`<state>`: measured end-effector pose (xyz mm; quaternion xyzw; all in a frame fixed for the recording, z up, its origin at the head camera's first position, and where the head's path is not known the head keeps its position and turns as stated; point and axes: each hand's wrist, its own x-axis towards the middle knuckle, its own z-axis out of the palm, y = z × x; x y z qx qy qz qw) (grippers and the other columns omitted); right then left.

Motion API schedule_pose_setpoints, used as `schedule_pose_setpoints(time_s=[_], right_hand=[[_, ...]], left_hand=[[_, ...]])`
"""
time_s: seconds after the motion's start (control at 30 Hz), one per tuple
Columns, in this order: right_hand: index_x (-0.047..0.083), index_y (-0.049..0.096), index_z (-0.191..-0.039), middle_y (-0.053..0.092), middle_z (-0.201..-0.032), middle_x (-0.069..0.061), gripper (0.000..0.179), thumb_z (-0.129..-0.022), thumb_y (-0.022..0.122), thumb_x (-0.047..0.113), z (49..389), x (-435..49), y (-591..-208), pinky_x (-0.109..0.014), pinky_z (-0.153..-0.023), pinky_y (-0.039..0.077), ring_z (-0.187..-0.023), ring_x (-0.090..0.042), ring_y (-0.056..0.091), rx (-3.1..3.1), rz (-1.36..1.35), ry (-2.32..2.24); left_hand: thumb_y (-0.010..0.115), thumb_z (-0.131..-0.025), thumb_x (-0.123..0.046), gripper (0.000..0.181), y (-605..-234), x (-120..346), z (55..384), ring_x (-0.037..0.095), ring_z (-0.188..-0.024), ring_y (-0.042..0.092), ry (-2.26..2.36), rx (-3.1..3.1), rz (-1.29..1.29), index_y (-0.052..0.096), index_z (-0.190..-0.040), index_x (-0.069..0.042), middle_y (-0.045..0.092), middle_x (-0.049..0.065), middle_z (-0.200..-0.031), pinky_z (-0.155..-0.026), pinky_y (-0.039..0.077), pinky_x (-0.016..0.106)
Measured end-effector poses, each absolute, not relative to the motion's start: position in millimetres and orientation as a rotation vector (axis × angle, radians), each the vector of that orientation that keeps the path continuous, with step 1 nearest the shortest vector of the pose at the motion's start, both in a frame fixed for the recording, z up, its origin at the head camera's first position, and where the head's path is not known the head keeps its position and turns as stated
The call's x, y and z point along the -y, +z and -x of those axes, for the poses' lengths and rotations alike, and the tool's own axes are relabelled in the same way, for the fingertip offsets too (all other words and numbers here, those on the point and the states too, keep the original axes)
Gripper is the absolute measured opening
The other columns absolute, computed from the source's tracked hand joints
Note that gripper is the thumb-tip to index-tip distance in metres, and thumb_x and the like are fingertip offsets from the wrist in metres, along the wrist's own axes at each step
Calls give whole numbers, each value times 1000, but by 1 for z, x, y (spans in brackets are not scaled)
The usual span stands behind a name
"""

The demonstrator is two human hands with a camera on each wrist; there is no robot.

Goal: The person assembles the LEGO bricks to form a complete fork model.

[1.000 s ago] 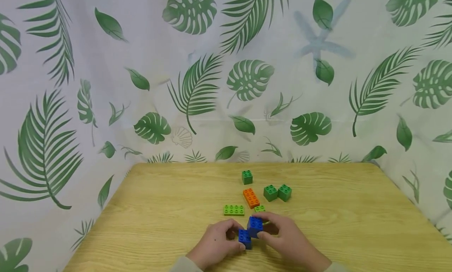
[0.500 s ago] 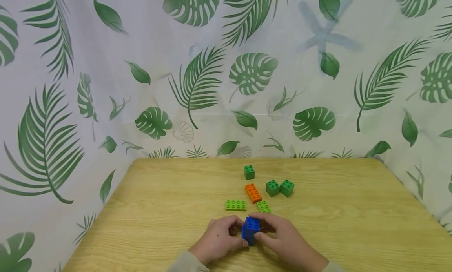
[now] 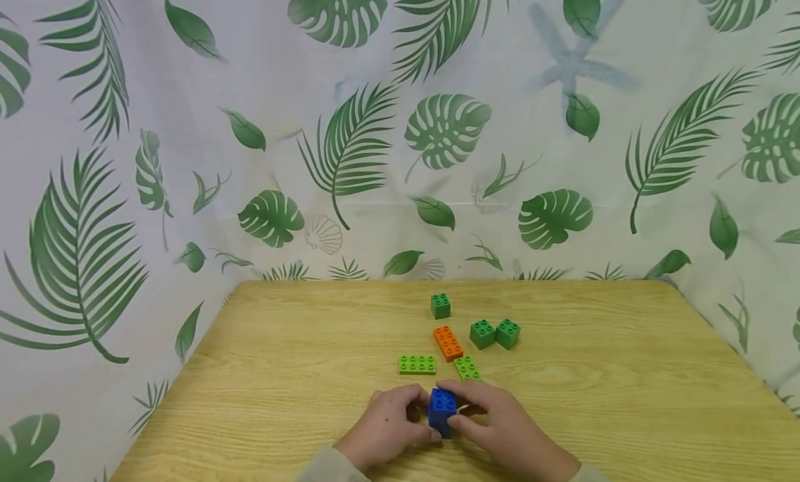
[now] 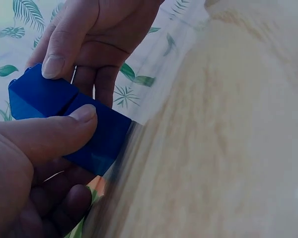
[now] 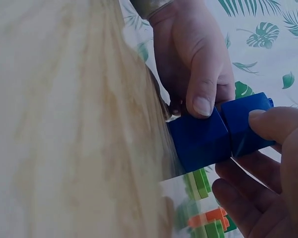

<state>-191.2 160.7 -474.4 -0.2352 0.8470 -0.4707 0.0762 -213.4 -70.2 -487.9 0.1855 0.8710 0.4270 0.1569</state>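
Lowered since a second ago, the upper blue brick point(image 3: 443, 400) now sits atop the lower blue brick point(image 5: 199, 143) between my hands.
Toward the wooden table's point(image 3: 281, 399) 6 o'clock side, my left hand point(image 3: 395, 421) pinches the lower blue brick, my right hand point(image 3: 496, 418) the upper, a thin seam between them; a lime brick point(image 3: 417, 364) lies at 11 o'clock, an orange brick point(image 3: 448, 344) at 12.
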Motion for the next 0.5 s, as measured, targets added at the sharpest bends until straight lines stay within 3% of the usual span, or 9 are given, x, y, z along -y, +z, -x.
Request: schedule_pose_setpoints(time_s=[0.5], right_hand=[[12, 60, -142, 66, -129, 2, 51, -99, 67, 38, 189, -159, -470, -23, -81, 54, -105, -10, 65, -2666, 785, -1262]], left_hand=[[87, -80, -36, 27, -488, 72, 212, 11, -89, 54, 1271, -2432, -511, 69, -101, -35, 64, -17, -93, -83, 37, 40]])
